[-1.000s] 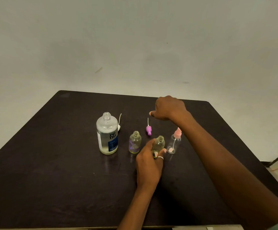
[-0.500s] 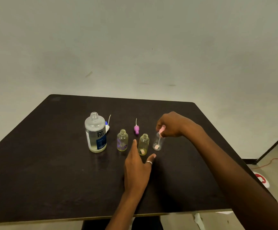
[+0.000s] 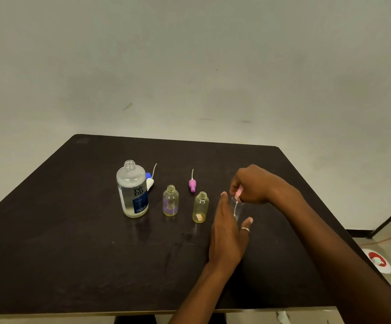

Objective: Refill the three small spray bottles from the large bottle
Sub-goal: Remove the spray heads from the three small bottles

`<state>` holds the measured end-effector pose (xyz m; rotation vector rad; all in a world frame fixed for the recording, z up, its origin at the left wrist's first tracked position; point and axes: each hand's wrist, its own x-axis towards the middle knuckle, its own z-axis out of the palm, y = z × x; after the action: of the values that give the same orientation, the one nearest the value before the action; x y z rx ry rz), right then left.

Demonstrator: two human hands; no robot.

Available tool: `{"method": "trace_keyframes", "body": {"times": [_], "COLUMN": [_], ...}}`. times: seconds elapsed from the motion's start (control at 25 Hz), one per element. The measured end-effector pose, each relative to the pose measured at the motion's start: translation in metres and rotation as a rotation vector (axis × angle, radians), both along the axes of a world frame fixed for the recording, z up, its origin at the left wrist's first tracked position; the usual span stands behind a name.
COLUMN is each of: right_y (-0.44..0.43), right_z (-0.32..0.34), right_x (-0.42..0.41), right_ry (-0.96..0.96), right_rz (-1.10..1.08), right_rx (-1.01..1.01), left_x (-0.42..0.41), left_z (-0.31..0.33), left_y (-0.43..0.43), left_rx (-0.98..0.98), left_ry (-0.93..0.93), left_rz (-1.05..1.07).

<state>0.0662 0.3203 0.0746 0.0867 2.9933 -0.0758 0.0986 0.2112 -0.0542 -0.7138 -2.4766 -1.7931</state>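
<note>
The large clear bottle (image 3: 133, 191) with a blue label stands uncapped at the left of the dark table (image 3: 73, 253). Two small open bottles stand to its right: one with a purple print (image 3: 170, 201) and one yellowish (image 3: 200, 207). A third small clear bottle (image 3: 236, 208) with a pink spray top stands further right. My right hand (image 3: 253, 184) pinches that pink top from above. My left hand (image 3: 228, 232) curls around the bottle's body, fingers spread, mostly hiding it.
A purple spray head (image 3: 192, 183) with its tube lies behind the two open bottles. A white and blue cap with a tube (image 3: 150, 181) lies behind the large bottle. A red and white object (image 3: 378, 261) lies on the floor at the right.
My left hand moved right from the yellowish bottle to the pink-topped bottle. My right hand came down from the back of the table onto the pink spray top.
</note>
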Motion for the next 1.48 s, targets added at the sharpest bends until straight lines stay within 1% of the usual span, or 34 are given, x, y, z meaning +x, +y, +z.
{"method": "trace_keyframes", "body": {"times": [0.08,0.24,0.32,0.44,0.56,0.72,0.92,1.0,1.12,1.2,1.32,1.48], "right_y": [-0.001,0.001,-0.001,-0.010,-0.018,-0.015,-0.008,-0.008,-0.013,-0.018,-0.019,-0.015], "right_z": [-0.001,-0.003,-0.004,-0.006,-0.009,-0.012,-0.007,-0.005,-0.005,-0.005,-0.005,0.001], "right_x": [0.001,0.001,0.002,0.004,0.007,0.005,0.007,0.010,0.010,0.010,0.010,0.009], "right_ry": [0.016,0.030,0.070,0.141,0.186,0.151,0.069,0.093,0.128,0.151,0.117,0.026], "right_rz": [0.005,0.009,-0.046,-0.141,-0.149,-0.073,0.037,-0.005,-0.119,-0.165,-0.129,0.006], "right_rx": [-0.010,-0.006,0.035,0.162,0.164,0.121,-0.004,0.014,0.151,0.186,0.192,0.077], "left_x": [-0.008,-0.016,-0.018,-0.019,-0.019,-0.018,-0.021,-0.021,-0.021,-0.020,-0.020,-0.021], "left_z": [-0.003,-0.008,-0.010,-0.012,-0.011,-0.009,-0.012,-0.013,-0.012,-0.010,-0.009,-0.013], "left_y": [0.009,0.014,0.014,0.015,0.013,0.012,0.014,0.015,0.014,0.013,0.012,0.013], "left_rx": [0.011,0.078,0.092,0.102,0.114,0.139,0.107,0.114,0.120,0.124,0.136,0.126], "left_ry": [-0.051,-0.019,-0.010,0.010,0.034,-0.002,0.034,0.020,0.010,0.005,-0.003,0.012], "left_rz": [-0.023,0.044,0.062,0.074,0.087,0.068,0.096,0.093,0.084,0.078,0.071,0.075]}}
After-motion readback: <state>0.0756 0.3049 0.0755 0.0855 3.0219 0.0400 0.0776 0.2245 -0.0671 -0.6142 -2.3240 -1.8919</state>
